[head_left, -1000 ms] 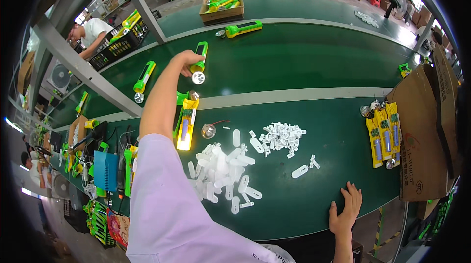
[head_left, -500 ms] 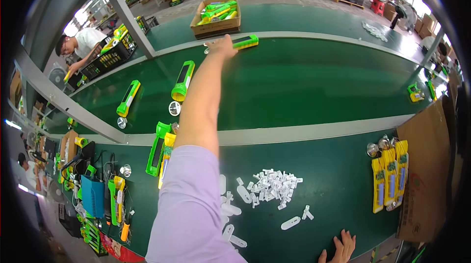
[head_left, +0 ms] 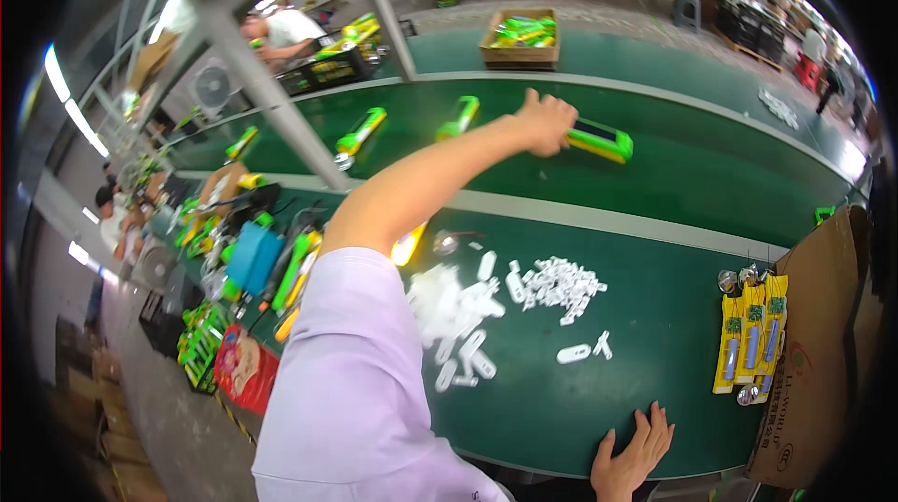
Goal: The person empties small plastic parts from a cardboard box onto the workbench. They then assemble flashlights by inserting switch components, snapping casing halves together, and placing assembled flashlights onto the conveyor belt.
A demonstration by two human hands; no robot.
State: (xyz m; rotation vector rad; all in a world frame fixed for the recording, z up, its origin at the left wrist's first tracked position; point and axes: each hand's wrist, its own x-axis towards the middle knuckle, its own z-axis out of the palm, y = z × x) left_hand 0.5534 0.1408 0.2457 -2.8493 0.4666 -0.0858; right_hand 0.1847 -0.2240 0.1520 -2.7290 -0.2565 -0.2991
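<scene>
My left arm, in a lilac sleeve, reaches far over the green belt beyond the table. My left hand (head_left: 546, 122) is closed around the near-left end of a green and yellow flashlight (head_left: 601, 140), hiding that end. The flashlight's dark panel faces up. At the table's front edge my right hand (head_left: 632, 453) rests with fingers spread and nothing in it. Farther in from it lie a white oval plastic piece (head_left: 573, 353) and small white parts (head_left: 603, 345). A heap of small white parts (head_left: 563, 287) and a pile of white oval pieces (head_left: 454, 310) lie mid-table.
Other flashlights (head_left: 361, 132) lie along the belt to the left. Yellow casings with circuit boards (head_left: 751, 338) lie beside a tall cardboard box (head_left: 812, 352) at right. A blue box-shaped device (head_left: 253, 257) stands left. Metal posts (head_left: 281, 114) rise there. A co-worker (head_left: 285, 32) is beyond.
My left hand has drawn the flashlight nearer from the belt's far edge. The view has swung left, and my right hand stays at the table's front edge.
</scene>
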